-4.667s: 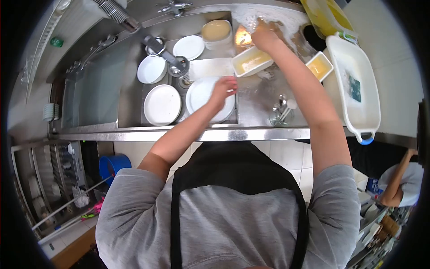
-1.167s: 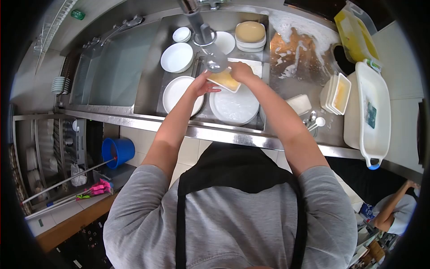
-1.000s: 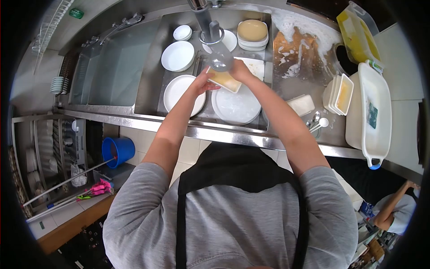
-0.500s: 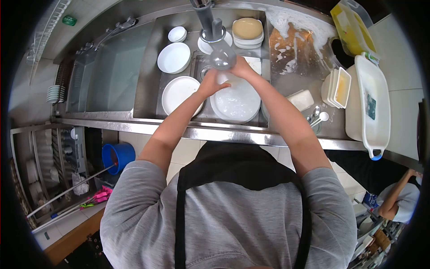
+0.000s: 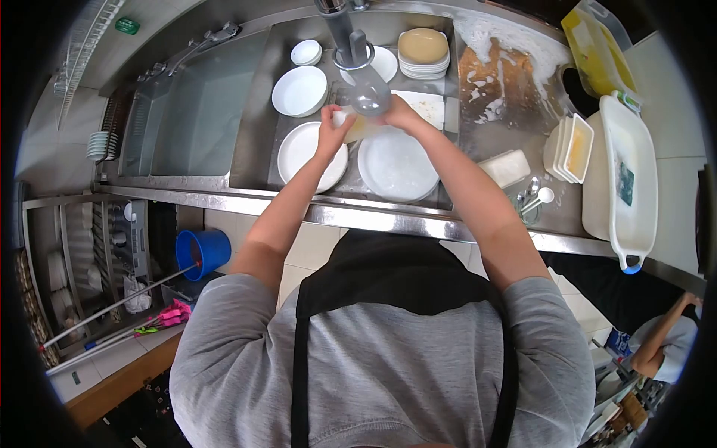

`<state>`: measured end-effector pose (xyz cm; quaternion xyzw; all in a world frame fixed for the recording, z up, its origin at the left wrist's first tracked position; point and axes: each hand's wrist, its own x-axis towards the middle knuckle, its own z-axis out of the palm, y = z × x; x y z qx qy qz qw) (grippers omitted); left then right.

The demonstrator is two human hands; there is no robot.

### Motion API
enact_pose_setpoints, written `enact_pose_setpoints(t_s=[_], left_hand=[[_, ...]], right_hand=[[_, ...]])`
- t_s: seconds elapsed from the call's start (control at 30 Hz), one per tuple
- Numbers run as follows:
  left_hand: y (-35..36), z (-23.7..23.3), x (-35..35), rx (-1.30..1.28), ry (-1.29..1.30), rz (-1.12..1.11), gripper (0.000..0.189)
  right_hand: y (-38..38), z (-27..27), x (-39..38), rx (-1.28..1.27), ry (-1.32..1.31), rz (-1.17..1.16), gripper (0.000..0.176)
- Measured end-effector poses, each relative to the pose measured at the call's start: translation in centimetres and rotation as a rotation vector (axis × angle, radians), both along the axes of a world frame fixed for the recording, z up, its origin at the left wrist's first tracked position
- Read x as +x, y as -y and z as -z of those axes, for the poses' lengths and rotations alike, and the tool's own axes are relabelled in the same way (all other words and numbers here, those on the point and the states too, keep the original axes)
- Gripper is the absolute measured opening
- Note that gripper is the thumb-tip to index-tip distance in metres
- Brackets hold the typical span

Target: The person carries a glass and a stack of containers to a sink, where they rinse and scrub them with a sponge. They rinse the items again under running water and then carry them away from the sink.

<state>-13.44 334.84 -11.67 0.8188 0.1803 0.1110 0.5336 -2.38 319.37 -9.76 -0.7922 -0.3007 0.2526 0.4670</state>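
My left hand [image 5: 334, 134] is closed on the edge of a small pale dish with a yellowish tint [image 5: 361, 131]. The dish is held beneath the grey spray head [image 5: 370, 92], which covers part of it. My right hand [image 5: 400, 113] is at the dish's other side, just right of the spray head. Its fingers are curled in but mostly hidden, so what they grip does not show. Below the hands a large white round plate [image 5: 399, 168] lies wet in the sink. Beside it is another white round plate [image 5: 306, 155].
White bowls [image 5: 299, 94] sit at the sink's left. Stacked plates [image 5: 423, 56] and a stained square plate [image 5: 427, 109] are on the right. A water-filled basin [image 5: 202, 112] adjoins. The foamy counter [image 5: 515, 67] holds rectangular dishes [image 5: 569, 149] and a white tub [image 5: 635, 179]. Another person [image 5: 665, 336] is at lower right.
My left hand has moved left and up, and the pale dish now shows between my hands. More of the large plate and the square plate is uncovered. The view has shifted slightly.
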Motion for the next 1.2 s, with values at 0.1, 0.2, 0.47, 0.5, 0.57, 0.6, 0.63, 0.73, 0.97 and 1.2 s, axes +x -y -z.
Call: enact_pose_setpoints(t_s=[0.1,0.2,0.47,0.5,0.57,0.6,0.63,0.73,0.97,1.2], left_hand=[[1.2,2.2,1.5,-0.455,-0.065,-0.131,0.045],[2.0,4.3,2.9,-0.783,-0.044,0.002,0.054],[7.1,1.9,4.0,-0.045,0.103,0.162,0.032],[7.8,1.2,3.5,0.234,0.199,0.274,0.034],[10.0,-1.0,1.8,0.472,0.288,0.378,0.035],[10.9,-2.4,1.2,0.466,0.294,0.391,0.035],[11.8,-3.8,0.8,0.517,0.359,0.474,0.036],[14.5,-7.8,0.4,0.553,0.500,0.591,0.039],[21.5,-11.5,2.4,0.652,0.848,1.030,0.045],[24.4,-7.6,3.0,0.681,0.859,1.338,0.023]], right_hand=[[0.0,1.0,0.6,0.114,0.131,-0.057,0.023],[1.2,-3.1,-0.2,0.010,-0.213,-0.015,0.019],[6.1,-9.2,1.3,-0.078,0.082,-0.088,0.024],[7.3,-10.5,1.6,-0.079,0.153,-0.046,0.026],[10.7,-11.0,3.1,-0.045,0.283,0.029,0.027],[12.8,-10.7,4.0,-0.011,0.343,0.060,0.028],[15.3,-11.7,4.1,-0.081,0.405,0.128,0.028],[23.5,-15.1,3.8,-0.289,0.547,0.408,0.028],[38.4,-12.9,3.6,-1.043,0.495,0.812,0.023],[40.1,-8.4,3.5,-0.819,0.541,0.987,0.027]])
